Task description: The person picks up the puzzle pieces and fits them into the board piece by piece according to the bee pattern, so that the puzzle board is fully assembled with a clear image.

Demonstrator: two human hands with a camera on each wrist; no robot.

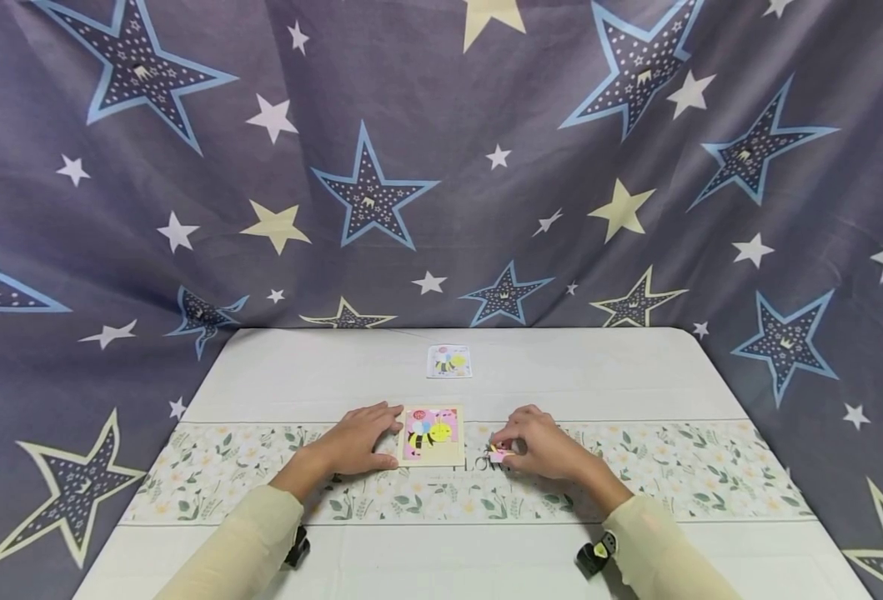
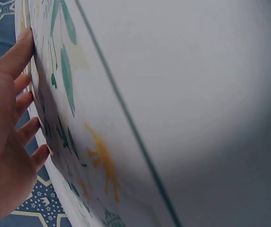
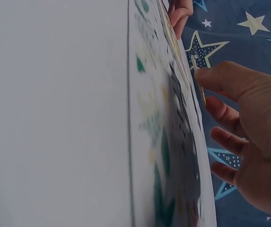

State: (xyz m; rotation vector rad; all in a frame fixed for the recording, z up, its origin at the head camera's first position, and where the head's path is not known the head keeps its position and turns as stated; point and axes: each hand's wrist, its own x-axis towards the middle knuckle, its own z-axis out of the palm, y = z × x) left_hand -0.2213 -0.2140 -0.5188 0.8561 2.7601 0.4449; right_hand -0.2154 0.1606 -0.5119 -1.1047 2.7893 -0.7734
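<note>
A bee jigsaw puzzle [image 1: 431, 435] in a pale square tray lies flat on the table, its picture a yellow and black bee on pink. At its left edge rests my left hand [image 1: 358, 439], thumb and fingers spread and relaxed, the tips right at the rim. To the right of the puzzle my right hand [image 1: 540, 446] pinches a small pink puzzle piece [image 1: 499, 454] between thumb and index finger. Edge-on in the right wrist view, that thin piece [image 3: 200, 90] shows between the thumb and index fingertips, while the other fingers are loosely bent.
Behind the puzzle lies a card [image 1: 449, 362] with a similar bee picture. A floral band [image 1: 659, 467] runs across the white table cover [image 1: 321, 367]. A dark curtain [image 1: 441, 150] printed with stars hangs behind the table and along its sides.
</note>
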